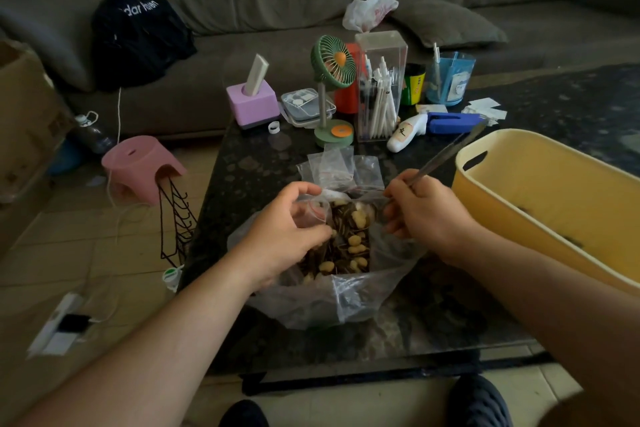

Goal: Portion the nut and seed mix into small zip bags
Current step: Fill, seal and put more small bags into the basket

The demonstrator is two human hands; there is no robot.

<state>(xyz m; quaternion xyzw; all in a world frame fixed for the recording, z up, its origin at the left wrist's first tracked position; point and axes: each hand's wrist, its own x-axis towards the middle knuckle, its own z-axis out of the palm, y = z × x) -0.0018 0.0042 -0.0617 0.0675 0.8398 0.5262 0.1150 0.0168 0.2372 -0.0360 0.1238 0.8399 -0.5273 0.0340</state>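
Note:
A large clear plastic bag (pixel 332 302) lies open on the dark table, with the nut and seed mix (pixel 346 243) heaped inside: pale nuts among dark striped seeds. My left hand (pixel 280 232) pinches a small clear zip bag (pixel 317 210) at the big bag's left side, its mouth held over the mix. My right hand (pixel 422 211) grips a long metal utensil (pixel 450 154) whose handle sticks up to the right; its working end is hidden in the bag. Several empty small zip bags (pixel 341 166) lie just behind the big bag.
A yellow plastic tub (pixel 519 204) stands at the right. Behind the bags are a green desk fan (pixel 334 97), a clear pen box (pixel 379 87), a white bottle (pixel 405 132), a blue stapler (pixel 450 122) and a purple box (pixel 254 104). A pink stool (pixel 142 163) stands on the floor at left.

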